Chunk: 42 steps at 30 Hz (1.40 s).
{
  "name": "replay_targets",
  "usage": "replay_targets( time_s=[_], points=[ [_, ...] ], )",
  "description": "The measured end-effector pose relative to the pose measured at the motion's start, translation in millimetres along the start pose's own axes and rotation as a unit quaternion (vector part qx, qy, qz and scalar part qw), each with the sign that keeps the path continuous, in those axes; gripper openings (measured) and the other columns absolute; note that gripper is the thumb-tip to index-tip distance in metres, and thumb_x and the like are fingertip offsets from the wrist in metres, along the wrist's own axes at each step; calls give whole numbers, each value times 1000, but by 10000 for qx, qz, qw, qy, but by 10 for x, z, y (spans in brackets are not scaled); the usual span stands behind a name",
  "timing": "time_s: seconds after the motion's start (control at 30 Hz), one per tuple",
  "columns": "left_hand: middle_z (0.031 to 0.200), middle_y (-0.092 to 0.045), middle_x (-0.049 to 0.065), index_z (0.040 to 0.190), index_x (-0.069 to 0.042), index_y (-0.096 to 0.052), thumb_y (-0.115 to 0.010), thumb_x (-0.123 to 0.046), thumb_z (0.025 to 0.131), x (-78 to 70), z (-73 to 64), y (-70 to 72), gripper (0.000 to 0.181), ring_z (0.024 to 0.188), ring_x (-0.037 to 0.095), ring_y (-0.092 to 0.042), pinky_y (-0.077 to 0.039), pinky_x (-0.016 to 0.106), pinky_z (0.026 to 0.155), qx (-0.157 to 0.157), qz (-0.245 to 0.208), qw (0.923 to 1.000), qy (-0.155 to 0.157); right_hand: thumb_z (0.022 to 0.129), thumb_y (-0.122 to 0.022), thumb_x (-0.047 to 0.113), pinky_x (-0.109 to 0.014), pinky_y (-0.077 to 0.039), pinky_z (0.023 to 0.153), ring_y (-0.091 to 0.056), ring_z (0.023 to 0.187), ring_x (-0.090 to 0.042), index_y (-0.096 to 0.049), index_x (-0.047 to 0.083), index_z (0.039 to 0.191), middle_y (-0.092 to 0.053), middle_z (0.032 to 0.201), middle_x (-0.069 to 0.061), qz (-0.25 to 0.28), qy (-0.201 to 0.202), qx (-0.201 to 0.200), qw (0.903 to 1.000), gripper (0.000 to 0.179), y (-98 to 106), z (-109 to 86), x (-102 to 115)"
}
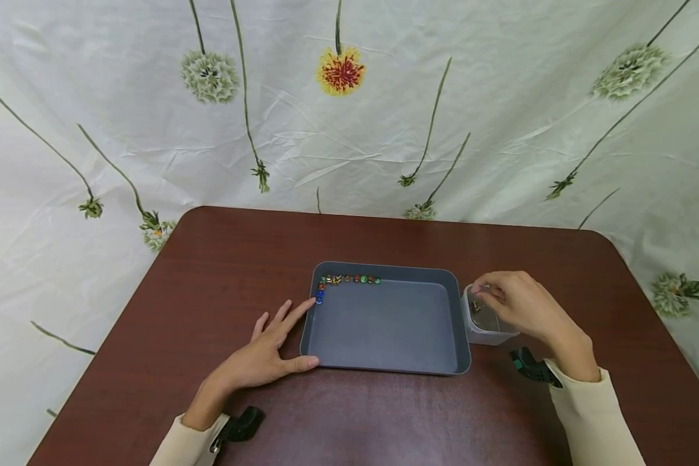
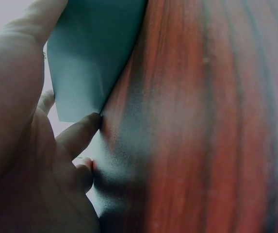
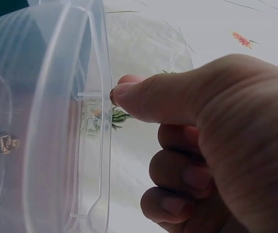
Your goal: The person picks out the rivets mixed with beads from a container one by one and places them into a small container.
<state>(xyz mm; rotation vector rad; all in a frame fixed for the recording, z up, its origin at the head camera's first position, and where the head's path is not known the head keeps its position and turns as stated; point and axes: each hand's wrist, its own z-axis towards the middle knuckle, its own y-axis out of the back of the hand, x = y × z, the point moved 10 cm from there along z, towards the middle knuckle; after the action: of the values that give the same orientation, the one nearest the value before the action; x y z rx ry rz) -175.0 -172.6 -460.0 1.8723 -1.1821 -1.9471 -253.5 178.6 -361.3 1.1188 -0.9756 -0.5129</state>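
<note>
And the right hand [image 1: 515, 303] has its grip pinched close, a small bead [image 3: 112, 97] right at the fingertips, by the clear box's [image 1: 488, 337] rim; left hand [image 1: 259, 358] spread wide, touching the tray [image 1: 384, 327]!

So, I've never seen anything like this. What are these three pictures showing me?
There's no machine here, just someone working by hand. The wide picture comes from a camera worn on the head; each close-up comes from a camera worn on a wrist. On the brown table lies a grey tray, with small shiny beads lined along its far side and around the far left corner. A clear plastic box stands by its right side, with a few small pieces inside. The left hand touches the tray's left edge; the right hand pinches a small brownish bead at the box.
</note>
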Motion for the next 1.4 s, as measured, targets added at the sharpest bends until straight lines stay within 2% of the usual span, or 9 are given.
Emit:
replay_targets(
  time_s=[0.1, 0.33, 0.47, 0.97, 1.4],
  points=[
    [167, -19, 9, 161, -37, -13, -72, -52, 89, 3, 1, -1, 94, 155, 40, 0, 10, 65, 116, 6, 10, 10000, 23, 89, -73, 2, -21, -31, 50, -32, 55, -2, -76, 6, 99, -59, 71, 5, 12, 8, -4, 10000, 11, 4, -3, -1],
    [167, -19, 8, 162, -36, -14, -72, -52, 89, 6, 4, 1, 95, 155, 39, -1, 10, 66, 116, -8, 74, 10000, 30, 89, -72, 2, -21, -30, 49, -30, 54, -2, -75, 7, 99, -45, 64, 8, -11, -19, 13, 10000, 12, 5, -4, -12],
    [167, -19, 9, 161, -36, -14, -72, -51, 89, 9, 7, -2, 93, 155, 41, 0, 9, 67, 116, -7, 62, 10000, 15, 89, -72, 2, -21, -30, 50, -29, 53, -2, -75, 7, 99, -44, 64, 9, -41, -20, 7, 10000, 12, 0, 0, -14],
    [168, -18, 7, 161, -37, -13, -72, -52, 89, 13, 9, -9, 94, 156, 39, 0, 10, 66, 116, 18, 30, 10000, 37, 90, -74, 7, -22, -35, 54, -40, 59, -5, -76, 11, 97, -66, 80, 5, -106, 8, -33, 9999, 9, -1, 14, -2],
    [168, -18, 8, 161, -37, -14, -72, -52, 89, 8, 10, -7, 94, 155, 40, 0, 10, 66, 116, 23, 19, 10000, 32, 91, -73, 10, -22, -36, 53, -42, 59, -5, -76, 13, 96, -67, 80, 7, -37, 2, 16, 10000, 6, -28, 32, 35]
  ],
)
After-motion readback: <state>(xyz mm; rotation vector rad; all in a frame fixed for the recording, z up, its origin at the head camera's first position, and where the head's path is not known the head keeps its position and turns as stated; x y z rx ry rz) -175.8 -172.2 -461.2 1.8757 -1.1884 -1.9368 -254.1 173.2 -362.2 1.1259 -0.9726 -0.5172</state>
